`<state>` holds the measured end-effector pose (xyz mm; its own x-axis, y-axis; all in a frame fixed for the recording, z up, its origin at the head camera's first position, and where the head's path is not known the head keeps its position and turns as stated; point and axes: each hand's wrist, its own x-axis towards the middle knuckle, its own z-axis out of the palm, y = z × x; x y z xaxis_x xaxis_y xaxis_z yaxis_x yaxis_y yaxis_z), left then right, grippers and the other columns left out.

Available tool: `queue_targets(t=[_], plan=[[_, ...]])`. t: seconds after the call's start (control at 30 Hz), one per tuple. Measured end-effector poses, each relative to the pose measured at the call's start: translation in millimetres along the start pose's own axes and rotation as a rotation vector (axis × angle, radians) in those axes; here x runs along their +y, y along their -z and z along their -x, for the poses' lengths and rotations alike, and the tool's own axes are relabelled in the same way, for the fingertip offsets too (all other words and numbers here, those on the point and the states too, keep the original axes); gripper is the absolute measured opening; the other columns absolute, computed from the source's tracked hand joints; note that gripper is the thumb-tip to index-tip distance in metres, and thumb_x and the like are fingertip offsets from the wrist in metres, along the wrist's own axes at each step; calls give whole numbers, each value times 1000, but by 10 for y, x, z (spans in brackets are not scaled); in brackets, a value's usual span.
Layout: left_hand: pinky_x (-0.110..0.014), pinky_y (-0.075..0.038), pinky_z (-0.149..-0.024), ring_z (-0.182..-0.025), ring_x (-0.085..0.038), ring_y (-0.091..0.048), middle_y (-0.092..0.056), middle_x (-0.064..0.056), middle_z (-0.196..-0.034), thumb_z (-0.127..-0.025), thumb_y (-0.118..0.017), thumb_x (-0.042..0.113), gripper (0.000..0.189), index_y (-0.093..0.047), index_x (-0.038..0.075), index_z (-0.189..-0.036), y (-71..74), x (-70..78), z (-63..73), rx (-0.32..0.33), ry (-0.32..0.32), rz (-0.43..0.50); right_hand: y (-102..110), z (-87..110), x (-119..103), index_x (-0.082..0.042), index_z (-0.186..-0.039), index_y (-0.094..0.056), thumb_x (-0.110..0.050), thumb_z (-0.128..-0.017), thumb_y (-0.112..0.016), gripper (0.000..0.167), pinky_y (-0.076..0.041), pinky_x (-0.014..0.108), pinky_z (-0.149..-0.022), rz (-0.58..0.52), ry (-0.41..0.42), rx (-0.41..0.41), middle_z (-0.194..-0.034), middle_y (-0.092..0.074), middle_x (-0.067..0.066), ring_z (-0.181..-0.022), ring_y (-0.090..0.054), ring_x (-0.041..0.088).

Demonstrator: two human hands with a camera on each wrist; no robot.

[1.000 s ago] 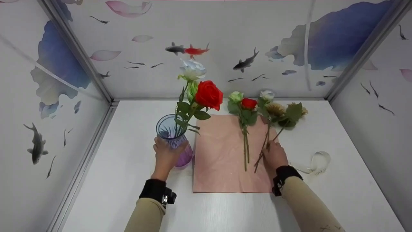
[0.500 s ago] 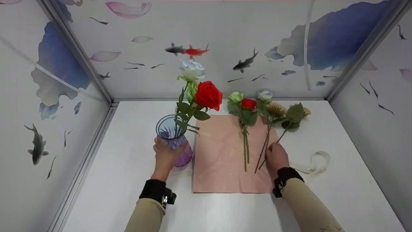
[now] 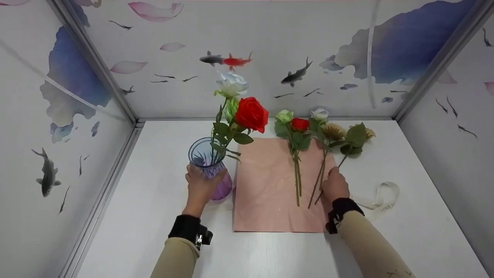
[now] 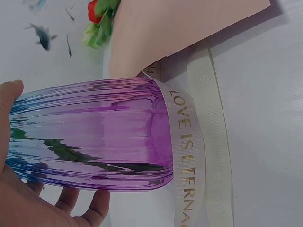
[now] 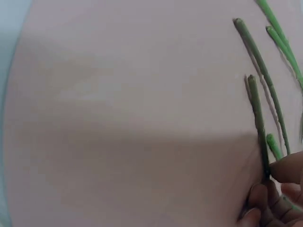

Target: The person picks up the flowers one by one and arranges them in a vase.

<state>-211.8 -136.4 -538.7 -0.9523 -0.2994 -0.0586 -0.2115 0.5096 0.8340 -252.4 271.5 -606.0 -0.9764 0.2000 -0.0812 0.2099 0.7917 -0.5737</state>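
My left hand (image 3: pixel 200 187) grips a ribbed glass vase (image 3: pixel 222 189), blue at the rim and purple at the base. In the left wrist view, the thumb and fingers lie around the vase (image 4: pixel 128 127). A red rose (image 3: pixel 251 114) and a white rose (image 3: pixel 232 84) lean out of it, with a greenish bloom behind. On the right, my right hand (image 3: pixel 335 186) pinches the stem of a yellowish flower (image 3: pixel 369 133); in the right wrist view, thumb and fingers hold that dark stem (image 5: pixel 257 106) low down over pink paper (image 5: pixel 118 94). The flower's head is partly hidden by its leaf.
Pink wrapping paper (image 3: pixel 266 193) lies mid-table. Across it rest a small red rose (image 3: pixel 300 124), a pale green bloom (image 3: pixel 285 116), a white bloom (image 3: pixel 320 113) and a brownish-yellow flower (image 3: pixel 333 131). A printed ribbon (image 4: pixel 184 142) runs by the vase base; another ribbon (image 3: pixel 388 197) lies right.
My right hand has shifted slightly right with its stem, and the yellowish flower has moved right, away from the neighbouring brownish-yellow one. The left hand and vase look unchanged.
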Motion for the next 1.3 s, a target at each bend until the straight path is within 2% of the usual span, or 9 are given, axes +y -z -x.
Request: queue_targets(t=[0.13,0.27,0.4,0.63,0.8,0.93,1.1,1.2,1.3], plan=[[-68,-40,-106,-139,-48,-31,-21,-29,-154,-84,-78,49,115,-6,-1,-157,5,-2,4,8,-8,3,45,35,-86,11,-123,-44,-5,-97,-46,31,-51,56,-76,10,-75,-17,-107,-59,35,-96,-63,51],[-68,-40,-106,-140,-49,-30,-18,-31,-155,-85,-77,50,116,-4,-5,-157,-1,-6,10,4,-16,-19,87,68,-147,18,-136,-34,-10,-96,-50,51,-51,59,-85,-16,-129,-33,-117,-56,41,-105,-60,55],[-68,-38,-107,-140,-50,-29,-15,-31,-156,-85,-77,50,117,-3,-6,-157,-5,-9,14,-4,-6,-18,107,74,-164,20,-135,-32,-12,-95,-51,54,-51,58,-88,-42,-183,-41,-118,-55,42,-108,-59,54],[-69,-37,-107,-140,-50,-29,-16,-31,-156,-85,-77,51,117,-3,-4,-157,-7,-15,13,-5,-6,-19,129,65,-141,22,-121,-48,-13,-93,-53,45,-53,54,-84,-1,-205,-60,-111,-60,38,-101,-63,48],[-70,-37,-107,-140,-50,-28,-16,-31,-156,-85,-77,50,117,-2,-4,-157,-2,-14,9,-2,-18,-24,167,48,-87,16,-112,-59,-18,-90,-56,41,-53,51,-78,19,-185,-81,-107,-65,33,-89,-64,39],[-69,-37,-107,-141,-50,-27,-16,-31,-156,-85,-77,50,117,-3,-5,-157,2,-9,9,-2,-17,-24,182,21,-4,12,-96,-60,-18,-85,-58,32,-52,45,-67,-8,-183,-87,-91,-65,26,-77,-59,34],[-69,-37,-108,-141,-49,-27,-17,-30,-156,-85,-77,50,117,-4,-5,-157,11,-3,12,-4,-18,-24,193,-2,78,-2,-73,-53,-17,-83,-57,19,-43,34,-53,-76,-249,-68,-67,-55,9,-63,-53,27],[-70,-38,-107,-140,-49,-28,-18,-31,-155,-85,-77,49,116,-5,-6,-157,5,-11,9,2,-31,-26,216,3,113,-5,-68,-52,-20,-85,-57,23,-42,34,-54,-88,-258,-46,-63,-53,6,-61,-52,26],[-69,-38,-106,-139,-49,-28,-18,-31,-154,-86,-77,49,116,-5,-8,-156,1,-10,6,4,-41,-35,239,19,124,-4,-69,-54,-23,-87,-56,26,-44,38,-61,-90,-249,-15,-68,-54,8,-67,-52,28]])
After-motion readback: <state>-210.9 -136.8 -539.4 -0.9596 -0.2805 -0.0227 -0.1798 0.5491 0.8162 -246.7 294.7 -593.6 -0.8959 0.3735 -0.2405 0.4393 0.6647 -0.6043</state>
